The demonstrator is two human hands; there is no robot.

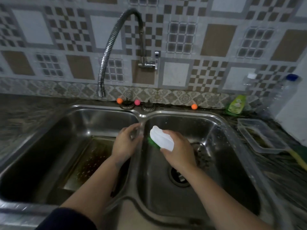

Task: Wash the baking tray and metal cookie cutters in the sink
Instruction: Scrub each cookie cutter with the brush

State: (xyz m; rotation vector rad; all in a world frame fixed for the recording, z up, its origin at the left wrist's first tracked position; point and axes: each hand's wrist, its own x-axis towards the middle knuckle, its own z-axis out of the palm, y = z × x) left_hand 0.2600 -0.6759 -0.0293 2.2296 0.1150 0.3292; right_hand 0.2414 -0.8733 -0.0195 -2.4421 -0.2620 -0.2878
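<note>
item: double steel sink [232, 130], two basins, flexible tap [106, 52] hanging over the left one; no water seen running.

left hand [127, 143]: fingers curled round a small shiny piece, most likely a metal cookie cutter [133, 133], held over the divider between the basins; blurred, shape cannot be told.

right hand [177, 151]: gripping a white-handled scrub brush [162, 138], green bristles pointing toward the cutter, just beside it. hands near each other, not touching.

baking tray [89, 163]: lying flat in the left basin, brown-stained, speckled.

also present: green soap pouch [236, 105], clear plastic container [259, 138], plastic bottles at right on the counter.

risks, as judged:
- wet, thin cutter could slip from the pinch under brush pressure and drop toward the open drain [178, 176].
- thin metal edges could nick the fingers if scrubbed hard.
- tray stains look baked on; a light pass would likely leave them.
</note>
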